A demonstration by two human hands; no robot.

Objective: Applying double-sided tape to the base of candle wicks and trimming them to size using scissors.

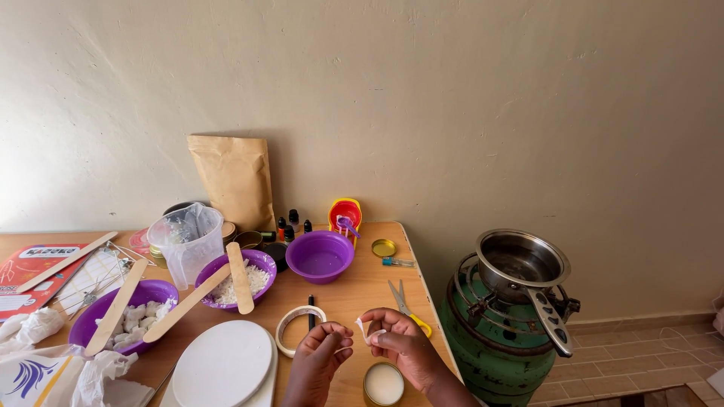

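My left hand (318, 354) and my right hand (400, 341) meet low over the wooden table (362, 290). Between the fingertips of both I pinch a small white piece (367, 332), perhaps tape or a sticker. Just under my right wrist stands a small round tin (383, 384) filled with white wax. A roll of white tape (289, 325) lies beside my left hand, with a black pen (311, 310) across it. Scissors with a yellow handle (404, 303) lie just beyond my right hand.
Purple bowls (320, 256) with white wax flakes (251, 280) and chunks, wooden stir sticks (239, 277), a plastic jug (187, 240), a brown paper bag (235, 179), small bottles and a white round board (222, 365) cover the table. A green gas cylinder (498, 343) with a steel pot (522, 262) stands right of the table edge.
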